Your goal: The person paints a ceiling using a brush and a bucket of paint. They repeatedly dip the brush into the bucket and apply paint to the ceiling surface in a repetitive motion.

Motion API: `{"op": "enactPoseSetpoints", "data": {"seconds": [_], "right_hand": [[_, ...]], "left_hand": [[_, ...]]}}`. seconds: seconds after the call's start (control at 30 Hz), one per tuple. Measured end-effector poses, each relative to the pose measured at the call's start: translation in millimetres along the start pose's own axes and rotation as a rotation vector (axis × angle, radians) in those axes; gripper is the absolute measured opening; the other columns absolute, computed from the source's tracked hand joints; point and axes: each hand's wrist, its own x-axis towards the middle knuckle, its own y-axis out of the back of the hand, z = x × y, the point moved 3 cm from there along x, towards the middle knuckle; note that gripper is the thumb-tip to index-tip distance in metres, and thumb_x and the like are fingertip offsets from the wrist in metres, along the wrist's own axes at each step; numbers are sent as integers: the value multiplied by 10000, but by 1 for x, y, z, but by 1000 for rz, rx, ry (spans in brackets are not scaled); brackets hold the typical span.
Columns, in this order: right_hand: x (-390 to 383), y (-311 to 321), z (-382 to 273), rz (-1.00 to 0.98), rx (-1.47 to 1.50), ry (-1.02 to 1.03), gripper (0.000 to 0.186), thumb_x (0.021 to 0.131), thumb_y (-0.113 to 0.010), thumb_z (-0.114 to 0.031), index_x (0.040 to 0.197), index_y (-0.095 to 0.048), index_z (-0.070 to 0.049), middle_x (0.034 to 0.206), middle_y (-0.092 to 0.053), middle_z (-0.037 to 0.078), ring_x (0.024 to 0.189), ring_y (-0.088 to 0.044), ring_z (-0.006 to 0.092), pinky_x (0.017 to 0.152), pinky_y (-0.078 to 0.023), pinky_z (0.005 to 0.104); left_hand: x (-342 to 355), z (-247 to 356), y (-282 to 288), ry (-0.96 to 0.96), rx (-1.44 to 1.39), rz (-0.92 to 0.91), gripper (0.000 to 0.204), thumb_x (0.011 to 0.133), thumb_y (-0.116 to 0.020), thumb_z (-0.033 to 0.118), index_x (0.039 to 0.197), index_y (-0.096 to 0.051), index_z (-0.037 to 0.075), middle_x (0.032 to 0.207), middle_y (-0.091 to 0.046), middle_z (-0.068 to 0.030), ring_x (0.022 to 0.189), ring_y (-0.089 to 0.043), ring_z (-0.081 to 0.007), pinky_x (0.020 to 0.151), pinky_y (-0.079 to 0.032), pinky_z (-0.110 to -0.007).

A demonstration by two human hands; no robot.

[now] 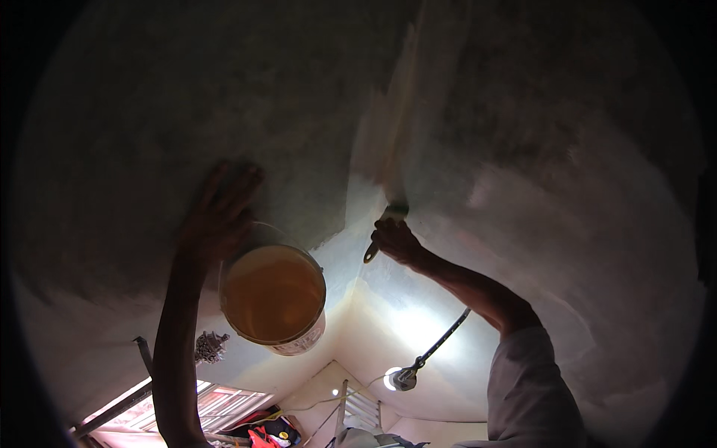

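Observation:
My right hand (397, 240) grips a paintbrush (370, 252), its handle pointing down and its dark bristles against the corner where two wall surfaces meet. Pale and brownish streaks (388, 142) run along that corner above the brush. To the left, my left hand (220, 213) is spread with its fingers stretched out on the dark grey wall (149, 142). A bucket (297, 345) of brownish liquid hangs beside my left wrist, tilted so its inside shows. Its thin wire handle passes close to that hand; I cannot tell exactly where it catches.
Below the brush, a lit lamp (404, 379) hangs on a dark cord (446, 336). A barred window (224, 403), a ladder (360, 409) and a red and black bundle (270, 431) are lower down. A bushy grey object (211, 347) is near my left forearm.

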Motion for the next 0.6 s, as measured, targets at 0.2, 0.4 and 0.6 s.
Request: {"op": "enactPoseSetpoints", "data": {"seconds": [0.2,0.4,0.6], "right_hand": [[2,0,14,-139,370,-224,68,817,-581,-162,816,-612,-102,834,-567,81,798,-622,245,631,-524,412],[58,106,112,37,241,-285,218,783,-638,-115,977,-673,-208,903,-595,31,823,-619,226,632,-533,353],[99,195,208,378,-62,-193,88,813,-604,-179,871,-659,-143,858,-595,46,811,-622,223,641,-539,368]], "left_hand": [[4,3,-9,16,30,1,145,697,-699,251,733,-675,113,1476,-363,-95,1403,-264,-254,1156,-176,-544],[-5,1,-5,10,8,-4,171,728,-669,245,711,-622,81,1478,-350,-123,1411,-247,-247,1171,-150,-528],[3,4,-9,-2,-12,5,189,725,-676,250,696,-609,76,1472,-359,-125,1410,-251,-249,1168,-149,-534]]}}
